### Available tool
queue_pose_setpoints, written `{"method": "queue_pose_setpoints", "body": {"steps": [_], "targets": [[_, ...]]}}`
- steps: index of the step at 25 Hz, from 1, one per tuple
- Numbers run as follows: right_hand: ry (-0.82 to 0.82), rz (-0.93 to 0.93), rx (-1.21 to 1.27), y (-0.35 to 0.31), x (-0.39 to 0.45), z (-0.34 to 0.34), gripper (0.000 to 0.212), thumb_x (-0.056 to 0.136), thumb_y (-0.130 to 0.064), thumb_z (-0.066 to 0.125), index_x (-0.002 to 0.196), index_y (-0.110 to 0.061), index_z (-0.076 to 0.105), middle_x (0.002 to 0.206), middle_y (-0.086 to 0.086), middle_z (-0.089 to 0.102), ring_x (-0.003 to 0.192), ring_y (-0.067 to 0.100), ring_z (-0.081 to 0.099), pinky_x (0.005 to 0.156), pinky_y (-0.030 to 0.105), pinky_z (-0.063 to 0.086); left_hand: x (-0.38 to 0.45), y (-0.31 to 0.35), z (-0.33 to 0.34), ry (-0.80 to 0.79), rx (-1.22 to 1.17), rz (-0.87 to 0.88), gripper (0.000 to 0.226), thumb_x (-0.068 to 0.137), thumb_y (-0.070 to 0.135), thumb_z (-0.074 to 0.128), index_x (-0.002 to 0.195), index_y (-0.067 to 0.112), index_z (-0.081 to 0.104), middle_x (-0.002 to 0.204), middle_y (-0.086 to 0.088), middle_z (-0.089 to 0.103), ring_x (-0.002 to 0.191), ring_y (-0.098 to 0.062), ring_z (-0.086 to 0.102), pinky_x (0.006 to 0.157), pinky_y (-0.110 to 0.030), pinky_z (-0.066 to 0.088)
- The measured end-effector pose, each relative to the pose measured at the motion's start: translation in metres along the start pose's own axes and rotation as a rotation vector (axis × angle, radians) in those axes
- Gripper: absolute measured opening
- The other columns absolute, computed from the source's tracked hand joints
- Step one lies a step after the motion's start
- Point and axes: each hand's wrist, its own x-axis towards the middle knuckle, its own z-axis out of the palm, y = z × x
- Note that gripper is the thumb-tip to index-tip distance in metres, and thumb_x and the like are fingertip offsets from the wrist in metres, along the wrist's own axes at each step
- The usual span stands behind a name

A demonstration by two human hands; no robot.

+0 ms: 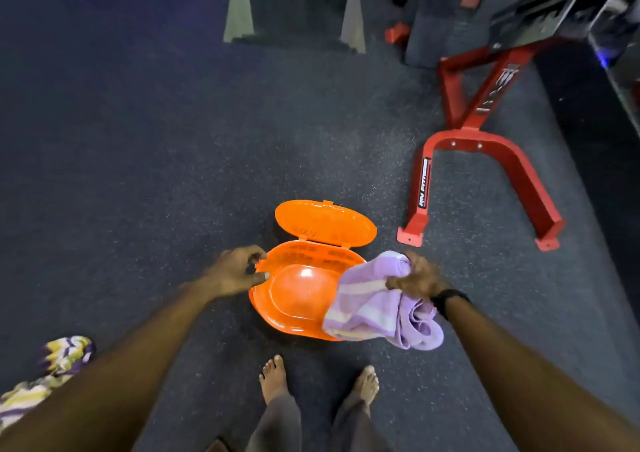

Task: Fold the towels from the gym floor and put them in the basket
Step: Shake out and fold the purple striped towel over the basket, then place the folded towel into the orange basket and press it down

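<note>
An orange plastic basket (277, 313) stands on the dark gym floor in front of my bare feet, its hinged lid (325, 223) swung open behind it. Nothing lies inside it. My right hand (415, 276) grips a bunched lilac towel (374, 309) with pale stripes, which hangs over the basket's right rim. My left hand (235, 271) hovers at the basket's left rim with its fingers loosely curled and nothing in them; whether it touches the rim I cannot tell.
A purple, yellow and white zigzag-patterned cloth (52, 368) lies on the floor at the lower left. A red steel gym frame (485, 140) stands to the right of the basket. Grey machine legs (239, 11) rise at the back.
</note>
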Motion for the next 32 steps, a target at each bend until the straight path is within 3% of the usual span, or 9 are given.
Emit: {"method": "queue_pose_setpoints", "body": {"steps": [3, 5, 8, 11, 13, 16, 20, 24, 32], "targets": [[-0.056, -0.038, 0.137, 0.013, 0.070, 0.041, 0.041, 0.072, -0.017, 0.082, 0.106, -0.014, 0.058, 0.101, 0.005, 0.064, 0.089, 0.020, 0.059, 0.073, 0.029, 0.047, 0.055, -0.042, 0.030, -0.009, -0.005, -0.011, 0.040, 0.085, 0.027, 0.070, 0.120, 0.012, 0.057, 0.117, -0.004, 0.061, 0.109, -0.018, 0.058, 0.092, -0.030, 0.047], [-0.106, -0.039, 0.152, 0.029, 0.119, 0.069, 0.044, 0.072, -0.021, 0.082, 0.108, -0.016, 0.058, 0.104, 0.003, 0.065, 0.087, 0.016, 0.059, 0.069, 0.027, 0.048, 0.093, -0.070, 0.057, -0.020, 0.009, -0.034, 0.040, 0.084, 0.027, 0.071, 0.119, 0.013, 0.058, 0.117, -0.005, 0.063, 0.109, -0.019, 0.059, 0.091, -0.029, 0.046], [-0.164, -0.023, -0.045, 0.061, 0.183, 0.108, 0.067, 0.075, -0.027, 0.080, 0.132, -0.010, 0.048, 0.133, 0.012, 0.054, 0.113, 0.022, 0.053, 0.088, 0.028, 0.042, 0.134, -0.103, 0.093, -0.037, 0.034, -0.061, 0.045, 0.084, 0.030, 0.070, 0.123, 0.011, 0.056, 0.123, -0.007, 0.062, 0.112, -0.021, 0.058, 0.093, -0.029, 0.044], [-0.078, 0.004, -0.100, 0.081, 0.221, 0.128, 0.074, 0.084, -0.027, 0.071, 0.145, -0.005, 0.033, 0.151, 0.014, 0.035, 0.137, 0.027, 0.036, 0.108, 0.030, 0.029, 0.164, -0.111, 0.115, -0.021, 0.062, -0.063, 0.051, 0.083, 0.032, 0.070, 0.126, 0.009, 0.054, 0.124, -0.010, 0.061, 0.114, -0.023, 0.057, 0.092, -0.028, 0.041], [-0.054, -0.020, -0.063, 0.081, 0.227, 0.128, 0.078, 0.085, -0.030, 0.070, 0.147, -0.007, 0.029, 0.153, 0.013, 0.032, 0.139, 0.027, 0.034, 0.111, 0.034, 0.028, 0.169, -0.104, 0.115, -0.018, 0.066, -0.041, 0.051, 0.083, 0.026, 0.071, 0.128, 0.008, 0.052, 0.126, -0.011, 0.059, 0.117, -0.024, 0.056, 0.094, -0.029, 0.041], [-0.023, -0.102, 0.033, 0.068, 0.211, 0.095, 0.073, 0.081, -0.031, 0.073, 0.142, -0.010, 0.039, 0.147, 0.011, 0.042, 0.133, 0.026, 0.042, 0.108, 0.037, 0.035, 0.166, -0.071, 0.097, -0.005, 0.048, -0.001, 0.061, 0.075, 0.041, 0.071, 0.125, 0.010, 0.054, 0.123, -0.009, 0.060, 0.114, -0.025, 0.057, 0.097, -0.036, 0.045], [0.077, -0.158, 0.155, 0.028, 0.149, -0.024, 0.067, 0.080, -0.035, 0.074, 0.136, -0.014, 0.045, 0.142, 0.010, 0.047, 0.127, 0.024, 0.047, 0.098, 0.028, 0.038, 0.130, 0.031, 0.024, 0.054, 0.053, 0.051, 0.068, 0.073, 0.042, 0.073, 0.128, 0.007, 0.053, 0.127, -0.008, 0.059, 0.115, -0.022, 0.057, 0.099, -0.034, 0.045], [0.226, -0.260, 0.173, -0.011, 0.070, -0.160, 0.067, 0.080, -0.036, 0.074, 0.137, -0.014, 0.047, 0.141, 0.006, 0.048, 0.130, 0.022, 0.046, 0.107, 0.031, 0.035, 0.091, 0.143, -0.061, 0.129, 0.084, 0.140, 0.056, 0.081, 0.029, 0.074, 0.128, 0.006, 0.053, 0.128, -0.011, 0.059, 0.116, -0.022, 0.057, 0.098, -0.030, 0.042], [0.551, -0.381, 0.202, -0.028, -0.106, -0.396, 0.062, 0.078, -0.038, 0.075, 0.131, -0.017, 0.052, 0.130, 0.002, 0.056, 0.121, 0.019, 0.053, 0.101, 0.028, 0.040, -0.004, 0.364, -0.195, 0.339, 0.087, 0.361, 0.051, 0.080, 0.041, 0.073, 0.122, 0.019, 0.055, 0.113, 0.000, 0.057, 0.106, -0.016, 0.055, 0.090, -0.028, 0.044]]}}
